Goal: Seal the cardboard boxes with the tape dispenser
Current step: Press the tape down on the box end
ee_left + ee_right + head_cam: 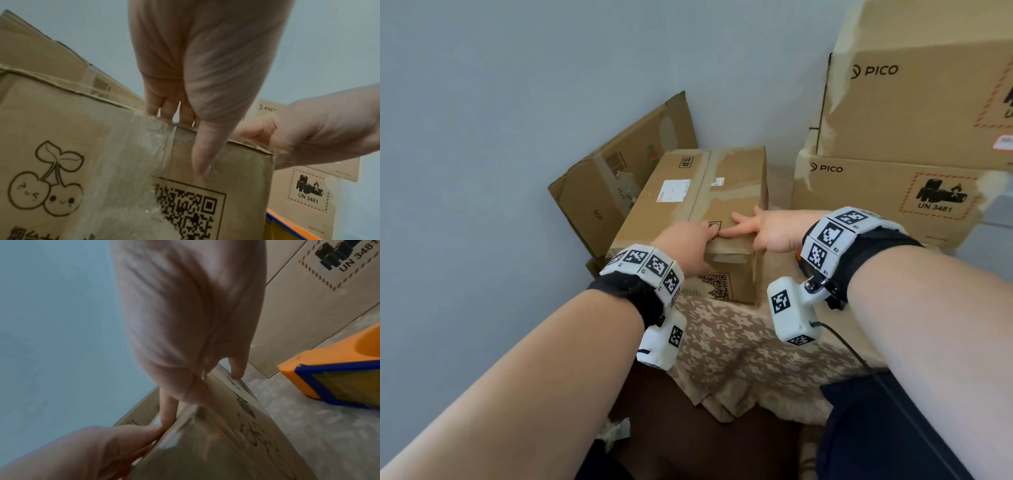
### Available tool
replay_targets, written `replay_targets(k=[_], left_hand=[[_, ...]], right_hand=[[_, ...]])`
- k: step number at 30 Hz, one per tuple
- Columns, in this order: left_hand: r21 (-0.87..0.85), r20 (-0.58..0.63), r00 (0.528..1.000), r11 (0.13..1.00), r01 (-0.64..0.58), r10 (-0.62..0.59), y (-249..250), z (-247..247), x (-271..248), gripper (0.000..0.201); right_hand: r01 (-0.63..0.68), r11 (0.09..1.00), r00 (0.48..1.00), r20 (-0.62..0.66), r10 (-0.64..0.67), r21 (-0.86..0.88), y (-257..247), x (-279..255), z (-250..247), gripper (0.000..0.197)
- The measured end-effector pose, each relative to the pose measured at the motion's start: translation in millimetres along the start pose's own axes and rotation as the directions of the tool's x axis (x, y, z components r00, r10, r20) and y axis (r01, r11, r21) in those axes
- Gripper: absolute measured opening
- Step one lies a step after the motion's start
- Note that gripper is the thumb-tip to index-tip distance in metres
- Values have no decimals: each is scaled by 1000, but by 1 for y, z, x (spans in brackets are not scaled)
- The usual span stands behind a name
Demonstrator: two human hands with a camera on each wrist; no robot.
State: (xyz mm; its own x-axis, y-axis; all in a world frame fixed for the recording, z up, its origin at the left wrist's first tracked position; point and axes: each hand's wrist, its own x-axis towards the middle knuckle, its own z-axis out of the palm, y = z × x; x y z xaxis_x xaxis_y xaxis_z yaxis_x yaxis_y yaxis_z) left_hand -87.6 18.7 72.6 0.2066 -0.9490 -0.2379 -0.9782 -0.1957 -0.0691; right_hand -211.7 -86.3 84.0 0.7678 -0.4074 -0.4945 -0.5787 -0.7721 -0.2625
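Note:
A brown cardboard box [698, 205] with its flaps down lies on a floral cloth. My left hand [690, 245] straddles its near top edge: the fingers lie on the top and the thumb [202, 162] points down the front face beside a strip of clear tape [144, 154]. My right hand [767, 229] rests flat on the top near the right corner, its fingers straight and nearly meeting the left fingers. The orange and blue tape dispenser [337, 374] lies on the cloth to the right of the box, with neither hand on it. In the head view it is mostly hidden behind my right wrist.
Two PICO cartons [914, 102] are stacked at the right, close to the box. A flattened carton [613, 178] leans on the grey wall [482, 120] behind and to the left. The floral cloth [732, 342] reaches toward me, and a cable runs from my right wrist.

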Motion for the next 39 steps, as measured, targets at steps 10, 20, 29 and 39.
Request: replay_targets(k=[10, 20, 29, 39], left_hand=[[24, 36, 999, 1000, 5, -6, 6, -4, -1, 61], [0, 56, 998, 1000, 18, -18, 8, -3, -3, 58], [1, 75, 997, 1000, 18, -18, 7, -2, -1, 62], [-31, 75, 997, 999, 10, -8, 3, 2, -1, 70]], right_hand=[[15, 976, 994, -99, -38, -217, 8, 3, 12, 104], [6, 967, 976, -210, -61, -253, 9, 4, 21, 100], [52, 976, 962, -250, -106, -212, 13, 4, 30, 85], [38, 967, 976, -198, -90, -252, 6, -2, 29, 65]])
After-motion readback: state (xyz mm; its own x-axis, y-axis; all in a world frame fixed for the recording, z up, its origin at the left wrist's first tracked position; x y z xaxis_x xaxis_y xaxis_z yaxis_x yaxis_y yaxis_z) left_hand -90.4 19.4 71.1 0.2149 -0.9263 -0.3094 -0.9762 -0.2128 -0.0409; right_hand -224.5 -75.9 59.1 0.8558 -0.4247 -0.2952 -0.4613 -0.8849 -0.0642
